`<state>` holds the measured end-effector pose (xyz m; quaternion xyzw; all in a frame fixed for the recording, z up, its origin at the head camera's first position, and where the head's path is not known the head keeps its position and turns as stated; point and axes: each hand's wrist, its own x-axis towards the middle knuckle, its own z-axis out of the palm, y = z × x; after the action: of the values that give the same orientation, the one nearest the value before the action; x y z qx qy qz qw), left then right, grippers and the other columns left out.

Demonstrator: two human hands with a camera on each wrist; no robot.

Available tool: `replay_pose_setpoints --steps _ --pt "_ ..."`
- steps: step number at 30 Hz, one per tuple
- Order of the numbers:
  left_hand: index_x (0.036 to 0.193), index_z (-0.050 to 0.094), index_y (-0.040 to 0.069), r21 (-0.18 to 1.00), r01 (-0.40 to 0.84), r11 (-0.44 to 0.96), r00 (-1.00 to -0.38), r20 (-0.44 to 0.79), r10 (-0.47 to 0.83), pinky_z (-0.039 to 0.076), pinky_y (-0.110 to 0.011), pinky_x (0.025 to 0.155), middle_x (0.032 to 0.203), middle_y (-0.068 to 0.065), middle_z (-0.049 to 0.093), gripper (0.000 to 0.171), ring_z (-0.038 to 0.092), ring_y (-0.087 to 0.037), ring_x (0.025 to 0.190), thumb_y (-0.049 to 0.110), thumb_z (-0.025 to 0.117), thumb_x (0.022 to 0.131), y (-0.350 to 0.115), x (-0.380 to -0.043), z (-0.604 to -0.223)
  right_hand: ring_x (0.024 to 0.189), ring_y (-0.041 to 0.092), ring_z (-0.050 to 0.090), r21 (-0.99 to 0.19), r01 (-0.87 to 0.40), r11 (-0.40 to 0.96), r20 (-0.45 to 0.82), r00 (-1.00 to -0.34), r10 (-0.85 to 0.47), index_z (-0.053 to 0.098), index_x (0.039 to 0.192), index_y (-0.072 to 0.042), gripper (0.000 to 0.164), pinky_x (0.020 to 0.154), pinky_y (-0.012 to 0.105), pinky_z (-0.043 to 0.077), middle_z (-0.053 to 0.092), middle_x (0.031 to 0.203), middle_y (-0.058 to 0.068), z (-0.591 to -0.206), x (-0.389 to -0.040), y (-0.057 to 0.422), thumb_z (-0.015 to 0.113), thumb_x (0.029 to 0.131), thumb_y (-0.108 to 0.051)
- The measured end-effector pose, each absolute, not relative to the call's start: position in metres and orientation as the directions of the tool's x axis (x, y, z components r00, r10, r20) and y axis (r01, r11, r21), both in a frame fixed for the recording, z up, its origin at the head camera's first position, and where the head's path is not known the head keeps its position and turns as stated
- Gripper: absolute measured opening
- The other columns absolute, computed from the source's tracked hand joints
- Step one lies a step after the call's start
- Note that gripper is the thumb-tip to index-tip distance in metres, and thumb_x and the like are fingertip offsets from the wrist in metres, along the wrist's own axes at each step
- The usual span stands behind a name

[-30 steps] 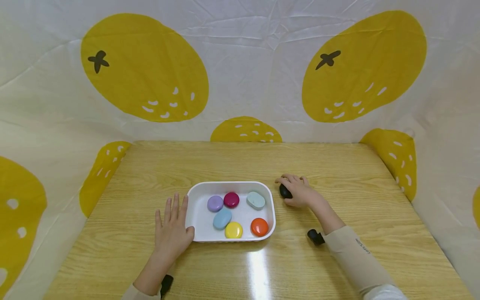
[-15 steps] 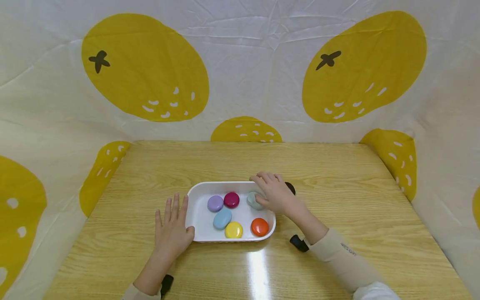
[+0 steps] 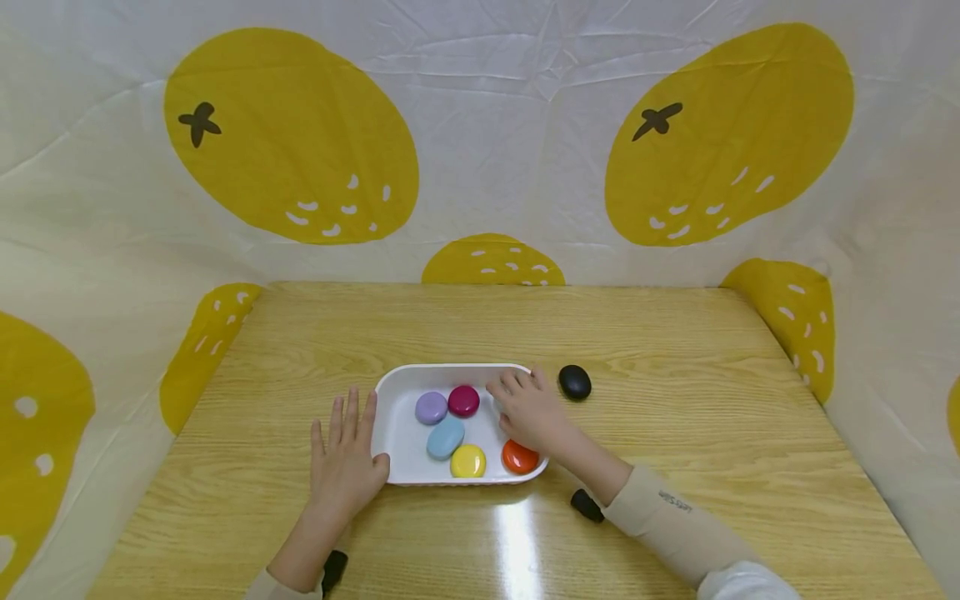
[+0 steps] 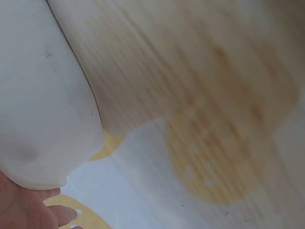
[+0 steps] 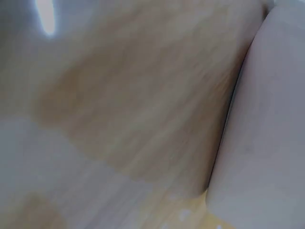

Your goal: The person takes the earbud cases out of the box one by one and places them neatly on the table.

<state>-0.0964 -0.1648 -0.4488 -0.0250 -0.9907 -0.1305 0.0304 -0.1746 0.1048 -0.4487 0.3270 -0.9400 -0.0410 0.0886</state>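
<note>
A white tray [image 3: 397, 467] lies on the wooden table, holding several smooth, glossy, pebble-like pieces. Inside are lilac [image 3: 431, 408], magenta [image 3: 463, 401], light blue [image 3: 446, 438], yellow [image 3: 468, 461] and orange [image 3: 517, 457] pebbles. My right hand [image 3: 528, 412] reaches over the tray's right side with curled fingers around the spot of the pale green pebble, which the hand hides. My left hand [image 3: 345, 467] lies flat with spread, straight fingers along the tray's left side, thumb at its rim. In the left wrist view, fingers [image 4: 59, 214] of that hand show beside the white wall.
A black pebble [image 3: 575, 382] rests on the table [image 3: 660, 333] just right of the tray. Black wrist devices [image 3: 587, 506] sit under both forearms. A white cloth [image 3: 510, 167] with yellow fruit prints hangs behind and around the table.
My right hand has let go of the black pebble on the table and moved left into the tray, over the pale green pebble. The left hand has stayed still.
</note>
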Motion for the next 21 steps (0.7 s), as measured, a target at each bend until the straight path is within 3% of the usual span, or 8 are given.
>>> replay_pose_setpoints --steps 6,13,21 --pt "0.147 0.018 0.008 0.268 0.055 0.962 -0.997 0.063 0.039 0.004 -0.062 0.106 0.151 -0.019 0.008 0.078 0.004 -0.037 0.138 0.020 0.051 0.077 -0.1648 -0.0967 -0.4487 0.113 0.030 0.042 0.232 -0.581 0.780 0.074 -0.789 -0.610 0.052 0.123 -0.014 0.054 0.098 0.052 0.029 0.047 0.116 0.009 -0.4530 -0.1728 0.1021 0.068 0.074 -0.032" --pt "0.147 0.018 0.008 0.268 0.054 0.962 -0.997 0.063 0.038 0.003 -0.062 0.106 0.151 -0.019 0.009 0.078 0.004 -0.037 0.138 0.020 0.051 0.077 -0.1649 -0.0970 -0.4495 0.113 0.031 0.041 0.230 -0.593 0.772 0.018 -0.790 -0.612 0.053 0.123 -0.013 0.054 0.098 0.053 0.030 0.045 0.117 0.010 -0.4508 -0.1714 0.1009 0.070 0.072 -0.020" --pt "0.147 0.018 0.008 0.270 0.054 0.961 -0.997 0.063 0.039 0.003 -0.062 0.106 0.151 -0.019 0.008 0.078 0.002 -0.037 0.138 0.020 0.052 0.077 -0.1652 -0.0970 -0.4507 0.102 0.029 0.048 0.264 -0.595 0.759 0.089 -0.768 -0.634 0.060 0.115 -0.014 0.034 0.092 0.050 0.034 0.049 0.109 0.011 -0.4515 -0.1708 0.1014 0.063 0.082 -0.010"
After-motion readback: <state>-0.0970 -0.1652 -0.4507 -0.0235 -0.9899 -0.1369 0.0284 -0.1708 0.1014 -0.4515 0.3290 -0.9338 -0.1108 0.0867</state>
